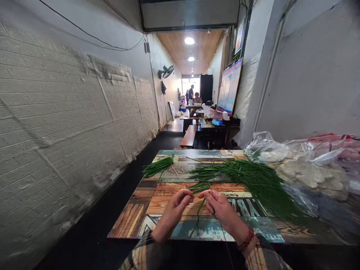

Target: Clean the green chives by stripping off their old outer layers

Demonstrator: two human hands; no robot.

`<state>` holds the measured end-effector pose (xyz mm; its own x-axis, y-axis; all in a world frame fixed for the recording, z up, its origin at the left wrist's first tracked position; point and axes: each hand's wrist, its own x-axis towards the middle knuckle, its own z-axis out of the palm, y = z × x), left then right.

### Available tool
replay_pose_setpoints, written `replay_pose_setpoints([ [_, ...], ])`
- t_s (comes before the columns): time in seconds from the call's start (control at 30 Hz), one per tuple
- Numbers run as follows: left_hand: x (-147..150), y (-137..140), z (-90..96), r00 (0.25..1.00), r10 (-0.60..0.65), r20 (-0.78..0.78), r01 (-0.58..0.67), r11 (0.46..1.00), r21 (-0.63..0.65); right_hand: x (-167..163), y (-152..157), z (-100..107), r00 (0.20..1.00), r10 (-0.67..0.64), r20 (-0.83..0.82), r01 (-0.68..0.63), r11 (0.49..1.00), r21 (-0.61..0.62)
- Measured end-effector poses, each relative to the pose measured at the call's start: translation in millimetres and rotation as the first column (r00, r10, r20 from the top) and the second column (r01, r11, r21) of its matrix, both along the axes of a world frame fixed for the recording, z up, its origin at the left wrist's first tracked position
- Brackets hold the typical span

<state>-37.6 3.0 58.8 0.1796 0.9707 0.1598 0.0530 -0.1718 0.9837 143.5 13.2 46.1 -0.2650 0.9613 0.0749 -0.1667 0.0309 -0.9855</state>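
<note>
My right hand is closed in a pinch above the table's near half. From its fingertips hangs a green chive blade. Just left of it, my left hand has its fingers curled in toward the thumb; whether anything lies between them is too small to tell. A few chives rest right beyond my fingertips. To the right spreads a large heap of chives. At the table's far left sits a smaller, neater bunch of chives, with thin sticks beside it.
Clear plastic bags with pale contents crowd the right side of the patterned wooden table. A brick wall runs along the left. Beyond stand a bench, another cluttered table and people far back.
</note>
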Motion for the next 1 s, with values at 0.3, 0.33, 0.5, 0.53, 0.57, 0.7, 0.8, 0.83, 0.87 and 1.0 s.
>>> replay_pose_setpoints([
  [0.3,43.7,38.3,-14.8,0.934,-0.275,0.230,0.323,0.923,-0.208,-2.8,24.6,-13.2,0.995,-0.079,-0.065,0.078,0.997,-0.015],
  [0.33,45.5,43.6,-17.5,0.936,-0.273,0.222,0.319,0.924,-0.210,-2.1,29.3,-17.9,0.994,-0.092,-0.052,0.093,0.996,0.005],
  [0.5,53.9,74.1,-31.9,0.955,-0.174,0.240,0.226,0.951,-0.210,-0.1,50.2,-34.7,0.988,-0.145,-0.043,0.145,0.989,-0.013],
  [0.53,54.5,81.3,-35.0,0.961,-0.147,0.234,0.197,0.958,-0.208,1.2,53.3,-36.1,0.985,-0.162,-0.053,0.160,0.987,-0.034],
  [0.57,54.5,88.9,-37.9,0.968,-0.122,0.220,0.167,0.966,-0.199,2.8,56.3,-37.2,0.981,-0.183,-0.061,0.180,0.982,-0.050],
  [0.7,50.8,118.0,-48.9,0.991,-0.016,0.132,0.031,0.993,-0.114,7.8,69.4,-44.4,0.958,-0.280,-0.058,0.278,0.960,-0.036],
  [0.8,45.8,132.8,-55.9,0.996,0.052,0.072,-0.048,0.998,-0.051,5.6,84.2,-54.9,0.955,-0.297,-0.013,0.297,0.955,0.014],
  [0.83,43.7,135.8,-57.7,0.996,0.068,0.050,-0.066,0.997,-0.034,4.0,89.6,-58.3,0.955,-0.298,0.012,0.297,0.954,0.038],
  [0.87,41.4,137.9,-59.2,0.996,0.083,0.027,-0.082,0.996,-0.020,2.4,94.7,-61.2,0.953,-0.301,0.042,0.298,0.952,0.066],
  [1.0,32.4,140.1,-60.4,0.990,0.136,-0.033,-0.135,0.991,0.017,-0.4,106.6,-63.8,0.927,-0.347,0.144,0.328,0.934,0.145],
])
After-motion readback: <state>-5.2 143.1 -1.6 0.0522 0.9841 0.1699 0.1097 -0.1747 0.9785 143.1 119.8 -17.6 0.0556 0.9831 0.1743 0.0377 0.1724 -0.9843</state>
